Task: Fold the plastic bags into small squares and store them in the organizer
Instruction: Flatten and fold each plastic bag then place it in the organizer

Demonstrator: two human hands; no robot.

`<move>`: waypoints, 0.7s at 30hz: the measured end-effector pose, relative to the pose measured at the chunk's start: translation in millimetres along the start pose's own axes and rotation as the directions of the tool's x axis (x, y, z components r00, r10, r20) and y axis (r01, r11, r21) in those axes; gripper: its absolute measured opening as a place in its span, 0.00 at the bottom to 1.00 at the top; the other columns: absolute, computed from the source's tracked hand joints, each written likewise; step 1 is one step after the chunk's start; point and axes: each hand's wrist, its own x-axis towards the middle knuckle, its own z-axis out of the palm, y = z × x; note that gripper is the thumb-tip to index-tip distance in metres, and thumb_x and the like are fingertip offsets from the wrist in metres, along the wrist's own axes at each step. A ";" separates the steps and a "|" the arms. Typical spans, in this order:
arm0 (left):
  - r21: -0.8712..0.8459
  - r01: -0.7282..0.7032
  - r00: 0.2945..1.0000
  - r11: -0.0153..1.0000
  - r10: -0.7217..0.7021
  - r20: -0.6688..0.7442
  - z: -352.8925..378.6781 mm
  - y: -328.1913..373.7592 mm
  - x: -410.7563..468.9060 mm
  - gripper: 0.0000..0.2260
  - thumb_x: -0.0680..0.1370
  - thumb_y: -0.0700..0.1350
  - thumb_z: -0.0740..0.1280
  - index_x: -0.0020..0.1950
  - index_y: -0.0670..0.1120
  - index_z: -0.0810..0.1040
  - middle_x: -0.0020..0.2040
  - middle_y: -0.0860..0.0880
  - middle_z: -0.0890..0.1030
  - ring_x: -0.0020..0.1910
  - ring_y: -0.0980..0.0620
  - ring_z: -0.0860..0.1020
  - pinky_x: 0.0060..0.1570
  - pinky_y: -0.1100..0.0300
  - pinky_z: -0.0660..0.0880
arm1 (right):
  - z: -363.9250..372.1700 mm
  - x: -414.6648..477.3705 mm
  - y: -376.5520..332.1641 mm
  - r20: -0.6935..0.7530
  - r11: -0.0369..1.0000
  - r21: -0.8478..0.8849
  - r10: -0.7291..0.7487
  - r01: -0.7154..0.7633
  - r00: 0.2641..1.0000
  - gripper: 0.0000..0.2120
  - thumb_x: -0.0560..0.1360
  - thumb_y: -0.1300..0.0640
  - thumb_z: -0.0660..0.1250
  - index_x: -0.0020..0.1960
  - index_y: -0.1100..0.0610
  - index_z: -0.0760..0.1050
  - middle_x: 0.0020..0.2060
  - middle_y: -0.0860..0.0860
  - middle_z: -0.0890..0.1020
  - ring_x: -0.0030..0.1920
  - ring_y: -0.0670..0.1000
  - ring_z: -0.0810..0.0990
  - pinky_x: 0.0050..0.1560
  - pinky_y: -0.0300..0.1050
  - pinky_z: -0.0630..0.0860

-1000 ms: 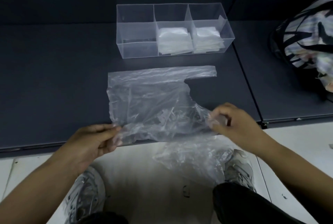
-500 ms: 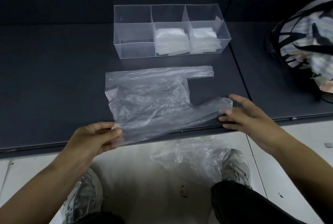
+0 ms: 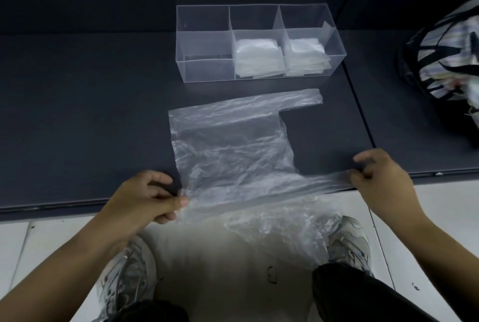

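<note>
Where the dark platform [image 3: 90, 114] ends at its near edge, I hold a clear bag [image 3: 228, 145] stretched between my two hands. My left hand [image 3: 145, 200] pinches the bag's near left corner between the thumb and curled fingers. My right hand [image 3: 381, 179] grips the end of the near handle strip, the fingers curled round it. The rest of the bag lies flat on the platform, its far handle pointing right, near the organizer [image 3: 204, 44] but apart from it. The organizer, a clear box of three compartments in a row, stands farther back on the same platform. Its middle compartment holds a pile of folded squares [image 3: 256, 57]; its right compartment holds a second pile [image 3: 305, 57]. Below the platform edge a crumpled bag [image 3: 280, 228] lies over the pale floor [image 3: 207, 257], between my shoes and just beside the right shoe [image 3: 350, 241]. A striped sack [image 3: 440, 57] sits at the far right, well apart from the organizer.
</note>
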 end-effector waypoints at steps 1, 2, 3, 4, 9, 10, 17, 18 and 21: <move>0.173 -0.072 0.991 0.982 0.090 -0.094 -3.1 2.7 0.7 0.19 0.64 0.50 0.79 0.48 0.51 0.75 0.35 0.49 0.83 0.33 0.53 0.81 0.30 0.64 0.73 | -3.0 0.0 -7.0 -0.048 0.999 -0.030 -0.025 0.023 0.999 0.13 0.73 0.60 0.69 0.57 0.56 0.73 0.37 0.51 0.78 0.39 0.55 0.75 0.40 0.45 0.67; 0.323 -0.146 0.951 0.935 0.222 -0.214 -5.0 5.9 2.4 0.16 0.66 0.52 0.77 0.47 0.52 0.74 0.35 0.51 0.81 0.34 0.55 0.79 0.33 0.63 0.72 | -4.9 0.9 -18.1 -0.113 0.997 -0.035 -0.079 0.076 0.990 0.14 0.73 0.60 0.69 0.58 0.57 0.73 0.43 0.54 0.78 0.44 0.58 0.75 0.43 0.46 0.68; 0.419 -0.228 0.875 0.879 0.374 -0.308 -4.8 10.3 3.9 0.13 0.70 0.50 0.75 0.48 0.51 0.74 0.38 0.52 0.79 0.37 0.54 0.78 0.37 0.60 0.73 | -4.7 1.2 -34.0 -0.176 0.986 -0.035 -0.165 0.161 0.970 0.15 0.72 0.61 0.69 0.58 0.58 0.74 0.49 0.57 0.76 0.48 0.60 0.75 0.47 0.48 0.70; 0.467 -0.324 0.789 0.823 0.508 -0.346 -1.2 14.9 5.8 0.09 0.73 0.47 0.71 0.51 0.49 0.76 0.43 0.51 0.78 0.41 0.51 0.78 0.43 0.57 0.74 | -1.7 -0.3 -53.7 -0.214 0.961 -0.033 -0.275 0.274 0.937 0.15 0.73 0.62 0.68 0.59 0.59 0.75 0.53 0.59 0.75 0.53 0.61 0.74 0.53 0.50 0.70; 0.676 -0.481 0.736 0.559 0.676 -0.036 31.9 29.2 33.6 0.21 0.83 0.47 0.53 0.74 0.39 0.63 0.74 0.41 0.65 0.74 0.45 0.61 0.74 0.54 0.52 | 60.2 -25.2 -153.8 0.112 0.701 0.140 -0.713 0.700 0.692 0.22 0.80 0.57 0.58 0.73 0.61 0.64 0.74 0.58 0.64 0.75 0.56 0.59 0.76 0.48 0.51; 0.739 -0.441 0.771 0.509 0.636 0.021 34.8 26.5 40.9 0.25 0.83 0.53 0.48 0.77 0.41 0.57 0.77 0.44 0.57 0.77 0.48 0.54 0.75 0.54 0.45 | 76.0 -27.6 -163.0 0.176 0.664 0.115 -0.745 0.739 0.643 0.24 0.82 0.54 0.56 0.75 0.60 0.60 0.76 0.56 0.60 0.77 0.54 0.54 0.77 0.47 0.46; 0.882 -0.355 0.790 0.309 0.604 0.106 28.7 3.1 67.4 0.33 0.76 0.64 0.34 0.76 0.47 0.36 0.77 0.52 0.37 0.76 0.56 0.37 0.74 0.52 0.36 | 91.4 3.3 -96.5 0.226 0.679 -0.303 -0.631 0.669 0.742 0.35 0.77 0.34 0.44 0.78 0.52 0.51 0.78 0.52 0.52 0.78 0.52 0.49 0.76 0.52 0.42; 0.888 -0.350 0.789 0.300 0.605 0.107 28.7 2.0 68.1 0.33 0.77 0.64 0.34 0.76 0.47 0.36 0.77 0.51 0.38 0.76 0.55 0.37 0.75 0.52 0.36 | 82.8 9.1 -77.8 0.205 0.714 -0.335 -0.581 0.614 0.788 0.36 0.76 0.33 0.41 0.78 0.51 0.50 0.78 0.51 0.51 0.78 0.52 0.48 0.76 0.52 0.42; 0.887 -0.356 0.787 0.294 0.606 0.115 28.4 4.6 65.3 0.34 0.78 0.65 0.34 0.77 0.45 0.39 0.78 0.50 0.40 0.77 0.54 0.38 0.75 0.52 0.37 | 54.2 24.2 -29.4 0.098 0.818 -0.389 -0.421 0.424 0.902 0.40 0.74 0.32 0.37 0.78 0.54 0.51 0.78 0.54 0.52 0.78 0.54 0.49 0.76 0.54 0.43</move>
